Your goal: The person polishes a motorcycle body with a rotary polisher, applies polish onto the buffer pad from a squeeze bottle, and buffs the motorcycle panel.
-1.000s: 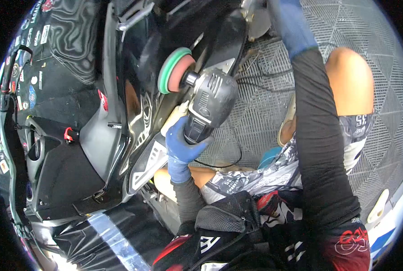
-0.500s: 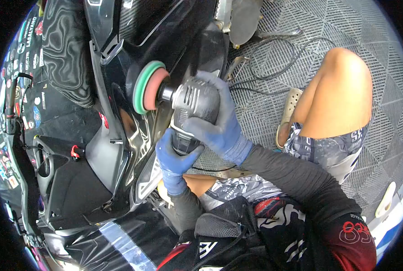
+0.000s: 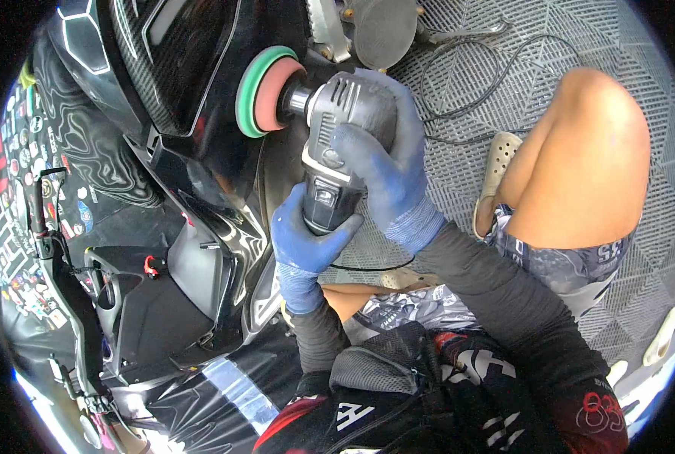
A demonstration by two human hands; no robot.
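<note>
A black polisher (image 3: 355, 106) is held in both my hands, which wear blue gloves. My right hand (image 3: 394, 170) wraps closed over its head end, the thumb lying across the near side. Lower down, my left hand (image 3: 303, 236) is closed round the base of its body. At the front of the tool, a foam pad (image 3: 271, 94), pink and green, faces the glossy black side panel (image 3: 216, 91) of a scooter. The pad stands on edge and seems to touch the panel, though the contact face is hidden.
The scooter's handlebar (image 3: 80, 310) and black footboard (image 3: 163, 325) lie to the left. A black cable (image 3: 496, 79) loops over the grey grid floor (image 3: 458, 166). My bent knee (image 3: 595, 144) is at the right. Beyond the scooter stands a sticker-covered black surface (image 3: 46, 197).
The polisher and both hands have moved up along the scooter's panel and slightly right in view. The whole view has shifted a little too. My grip stays the same.
</note>
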